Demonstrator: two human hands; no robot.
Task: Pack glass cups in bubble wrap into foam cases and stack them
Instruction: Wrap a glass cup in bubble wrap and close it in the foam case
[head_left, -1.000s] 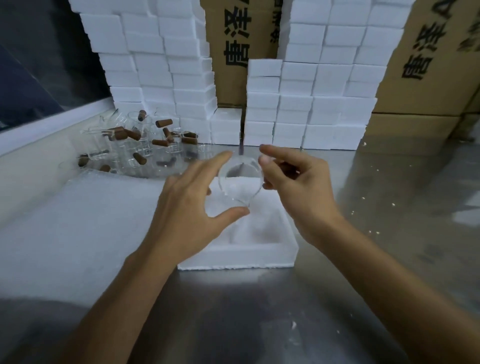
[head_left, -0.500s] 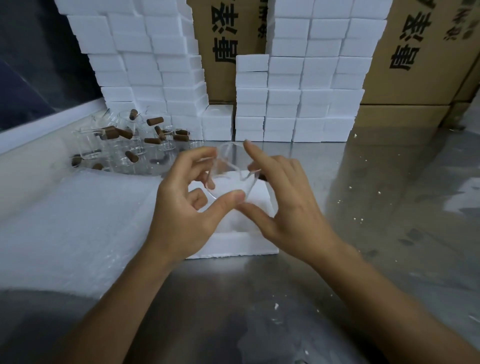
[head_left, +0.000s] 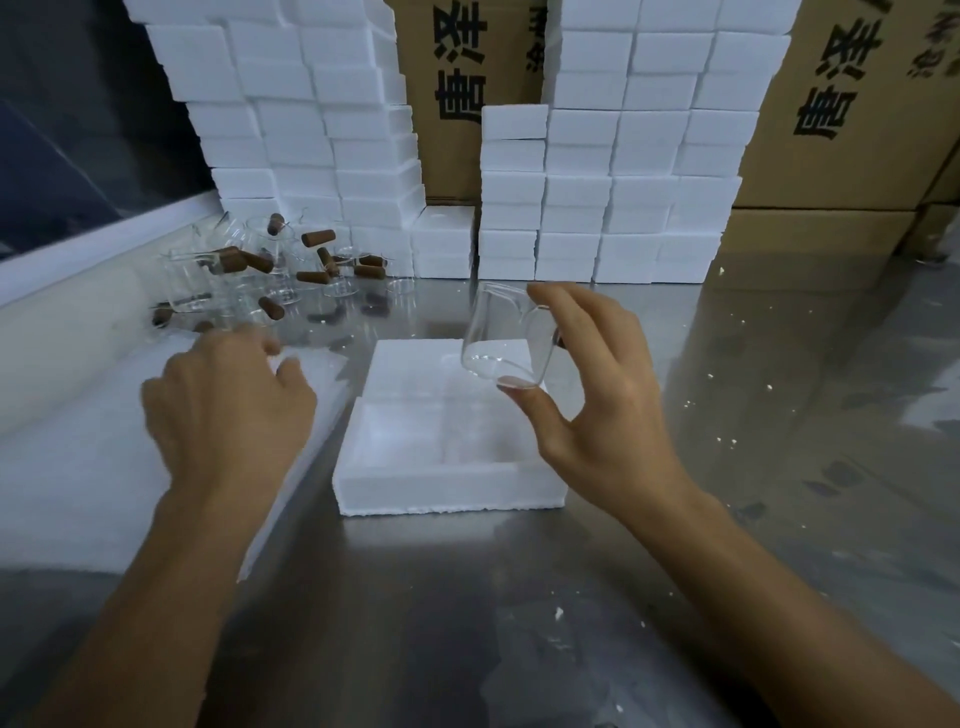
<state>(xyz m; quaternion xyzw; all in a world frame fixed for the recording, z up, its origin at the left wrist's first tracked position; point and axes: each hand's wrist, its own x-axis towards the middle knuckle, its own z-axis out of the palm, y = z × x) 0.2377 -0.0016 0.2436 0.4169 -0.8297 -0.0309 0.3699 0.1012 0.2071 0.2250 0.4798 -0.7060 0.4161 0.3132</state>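
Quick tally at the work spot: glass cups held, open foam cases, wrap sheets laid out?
Glass cup held in the right hand: 1
Open foam case on the table: 1
White wrap sheet, under the left hand: 1
Total: 3

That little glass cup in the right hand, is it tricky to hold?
Probably slippery: the glass cup is smooth, bare and tilted, pinched only by the right hand's fingertips. Likely fragile, since its walls look thin. It seems light, as a fingertip pinch carries it.
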